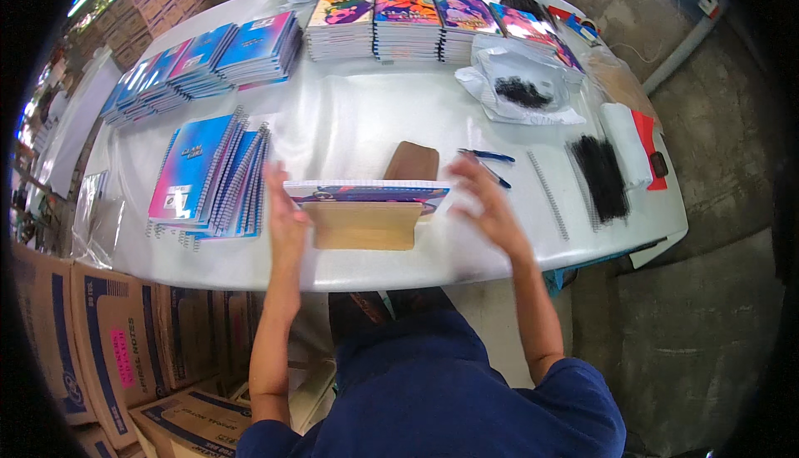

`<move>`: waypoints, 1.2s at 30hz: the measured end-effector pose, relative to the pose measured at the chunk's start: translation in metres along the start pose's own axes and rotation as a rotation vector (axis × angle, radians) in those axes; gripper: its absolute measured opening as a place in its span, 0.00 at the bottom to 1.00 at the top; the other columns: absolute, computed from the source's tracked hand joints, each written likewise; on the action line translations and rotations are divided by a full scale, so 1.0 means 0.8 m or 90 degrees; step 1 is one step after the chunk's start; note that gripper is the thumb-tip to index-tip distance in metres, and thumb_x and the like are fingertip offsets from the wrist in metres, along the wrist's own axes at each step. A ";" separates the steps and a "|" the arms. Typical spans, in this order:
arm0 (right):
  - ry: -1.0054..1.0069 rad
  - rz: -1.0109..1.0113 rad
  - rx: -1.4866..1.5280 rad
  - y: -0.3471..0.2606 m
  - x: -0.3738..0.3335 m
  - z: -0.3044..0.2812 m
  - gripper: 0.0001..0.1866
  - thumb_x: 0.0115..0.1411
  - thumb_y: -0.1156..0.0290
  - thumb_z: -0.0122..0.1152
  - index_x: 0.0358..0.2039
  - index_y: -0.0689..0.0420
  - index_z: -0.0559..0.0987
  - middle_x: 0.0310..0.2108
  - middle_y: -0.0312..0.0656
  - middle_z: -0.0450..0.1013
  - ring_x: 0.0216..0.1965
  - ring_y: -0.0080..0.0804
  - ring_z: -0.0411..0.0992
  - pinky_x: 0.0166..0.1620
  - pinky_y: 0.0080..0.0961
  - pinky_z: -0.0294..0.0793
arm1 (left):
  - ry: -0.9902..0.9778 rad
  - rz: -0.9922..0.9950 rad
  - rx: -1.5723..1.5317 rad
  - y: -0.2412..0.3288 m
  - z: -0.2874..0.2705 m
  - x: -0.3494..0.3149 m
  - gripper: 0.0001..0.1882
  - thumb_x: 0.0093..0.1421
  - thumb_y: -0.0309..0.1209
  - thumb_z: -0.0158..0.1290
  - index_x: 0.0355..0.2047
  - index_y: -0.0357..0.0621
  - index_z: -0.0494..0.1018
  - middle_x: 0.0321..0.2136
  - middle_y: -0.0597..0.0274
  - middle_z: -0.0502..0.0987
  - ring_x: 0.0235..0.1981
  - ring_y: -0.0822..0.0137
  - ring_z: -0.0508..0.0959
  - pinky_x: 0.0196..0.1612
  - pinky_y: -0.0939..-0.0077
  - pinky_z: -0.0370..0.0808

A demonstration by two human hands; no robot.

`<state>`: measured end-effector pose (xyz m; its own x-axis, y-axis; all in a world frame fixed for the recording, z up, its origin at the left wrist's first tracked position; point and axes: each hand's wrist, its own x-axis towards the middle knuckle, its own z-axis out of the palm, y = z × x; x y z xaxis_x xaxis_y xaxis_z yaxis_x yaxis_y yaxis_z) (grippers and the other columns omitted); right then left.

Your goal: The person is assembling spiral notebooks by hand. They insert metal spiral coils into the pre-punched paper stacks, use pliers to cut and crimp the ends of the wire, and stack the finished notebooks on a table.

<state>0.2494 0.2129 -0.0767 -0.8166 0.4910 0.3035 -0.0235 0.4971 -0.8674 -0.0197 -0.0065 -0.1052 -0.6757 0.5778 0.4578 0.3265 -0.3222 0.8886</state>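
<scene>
An upright notebook block point(366, 185), white page edges on top and a colourful printed cover facing me, stands on its long edge against a light-brown wooden stand point(364, 227). My left hand point(287, 212) is at the block's left end, fingers stretched upward and thumb close to its corner; whether it presses on the block I cannot tell. My right hand point(485, 208), somewhat blurred, is off the right end with its fingers apart and nothing in them. Behind the block lies a brown flat piece point(412, 161). Pliers with blue handles point(489, 160) lie beyond my right hand.
Blue-pink spiral notebooks point(196, 167) pile up at left, with more stacks point(258, 42) behind. Stacks of colourful-covered notebooks point(406, 29) line the far side. At right are a loose spiral coil point(548, 196), black coils point(599, 179) and a white plastic bag point(491, 84). Cartons point(116, 341) stand lower left.
</scene>
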 end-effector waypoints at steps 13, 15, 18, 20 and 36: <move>0.254 0.047 -0.235 0.009 0.012 -0.085 0.12 0.58 0.82 0.57 0.41 0.58 0.81 0.32 0.41 0.74 0.33 0.31 0.72 0.37 0.26 0.72 | -0.261 0.283 0.672 0.149 0.168 0.020 0.41 0.52 0.50 0.60 0.63 0.48 0.62 0.65 0.55 0.59 0.68 0.43 0.51 0.64 0.39 0.48; 0.136 -0.004 -0.143 -0.060 0.012 -0.050 0.12 0.56 0.81 0.61 0.41 0.57 0.82 0.31 0.37 0.73 0.33 0.22 0.69 0.34 0.19 0.70 | -0.268 0.277 0.704 0.131 0.176 0.016 0.37 0.52 0.49 0.60 0.60 0.47 0.66 0.62 0.57 0.64 0.65 0.44 0.56 0.63 0.40 0.51; 0.105 0.023 -0.063 -0.094 0.009 -0.029 0.10 0.55 0.79 0.64 0.39 0.59 0.82 0.27 0.36 0.70 0.28 0.22 0.66 0.32 0.21 0.67 | -0.263 0.276 0.693 0.121 0.186 0.018 0.33 0.53 0.47 0.59 0.57 0.47 0.69 0.58 0.61 0.69 0.62 0.48 0.63 0.63 0.44 0.54; 0.090 0.016 -0.059 -0.084 0.014 -0.030 0.09 0.56 0.78 0.64 0.38 0.60 0.81 0.26 0.35 0.70 0.27 0.22 0.65 0.32 0.21 0.66 | -0.260 0.273 0.681 0.120 0.187 0.018 0.31 0.54 0.45 0.59 0.56 0.47 0.70 0.57 0.62 0.71 0.60 0.49 0.66 0.63 0.46 0.55; -0.071 -0.179 -0.164 -0.090 0.027 -0.034 0.08 0.58 0.73 0.60 0.37 0.62 0.73 0.21 0.43 0.70 0.23 0.35 0.67 0.29 0.32 0.67 | -0.315 0.290 0.619 0.128 0.181 0.013 0.29 0.54 0.41 0.59 0.56 0.47 0.70 0.55 0.61 0.72 0.58 0.53 0.69 0.61 0.47 0.58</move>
<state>0.2493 0.2074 0.0032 -0.8571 0.2369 0.4575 -0.1209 0.7708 -0.6255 0.1021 0.0753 -0.0052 -0.1064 0.8537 0.5098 0.9815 0.0081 0.1913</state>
